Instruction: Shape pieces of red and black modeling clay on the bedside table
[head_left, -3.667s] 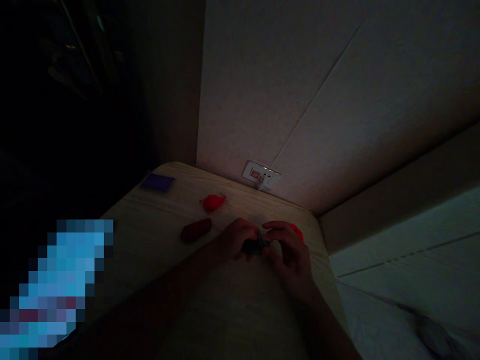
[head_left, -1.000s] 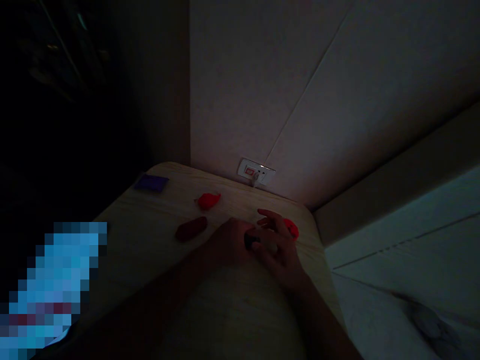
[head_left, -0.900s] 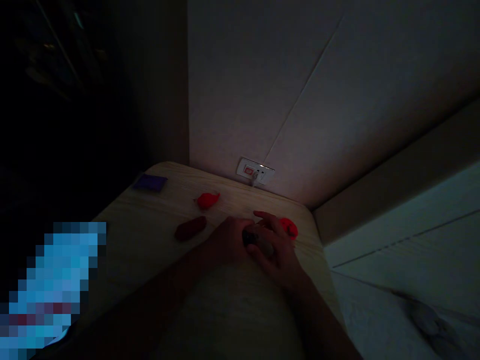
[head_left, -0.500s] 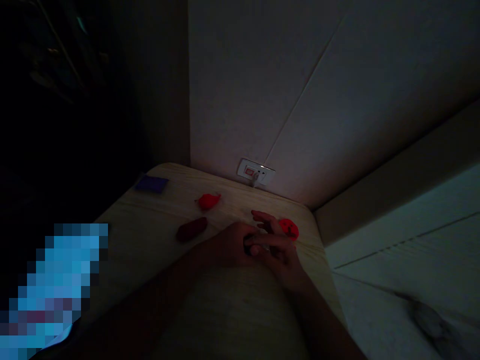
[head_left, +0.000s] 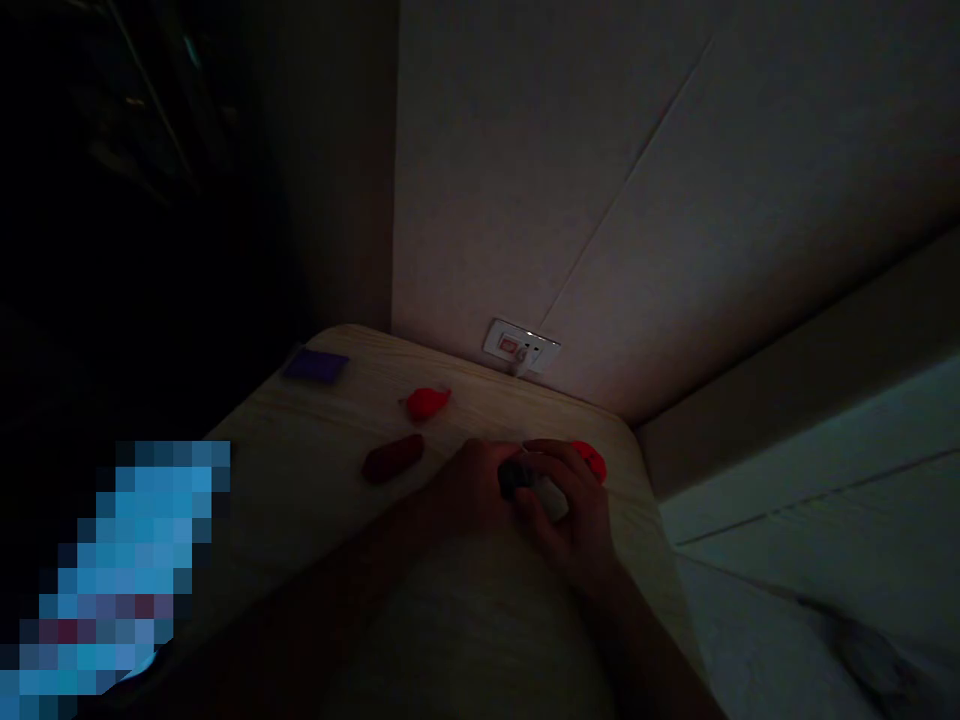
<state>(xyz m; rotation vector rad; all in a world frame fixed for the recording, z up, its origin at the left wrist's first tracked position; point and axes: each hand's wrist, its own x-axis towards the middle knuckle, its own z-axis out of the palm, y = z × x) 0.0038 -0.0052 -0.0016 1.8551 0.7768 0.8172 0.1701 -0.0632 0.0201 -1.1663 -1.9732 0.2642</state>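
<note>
Over the wooden tabletop (head_left: 292, 500) my two hands meet around a small dark roundish object (head_left: 514, 479); the dim light hides its exact kind. My left hand (head_left: 474, 485) is closed about its left side. From the right, the fingertips and thumb of my right hand (head_left: 581, 515) pinch it, with a gap between thumb and fingers. Just behind my right hand lies a bright red item (head_left: 591, 462) with dark marks, partly covered by the fingers. Left of my hands rest a dark red oblong case (head_left: 393, 458) and a bright red crumpled-looking piece (head_left: 427, 403).
A purple flat packet (head_left: 316, 366) lies near the table's far left corner. On the wall behind is a socket plate (head_left: 522, 346) with a plug in it. A blurred-out bright blue screen-like patch (head_left: 127, 560) fills the lower left. A pale ledge borders the right.
My right hand's fingers have curled from spread to pinching the dark object, which shows more now. The whole view has shifted slightly, so things appear a little further right.
</note>
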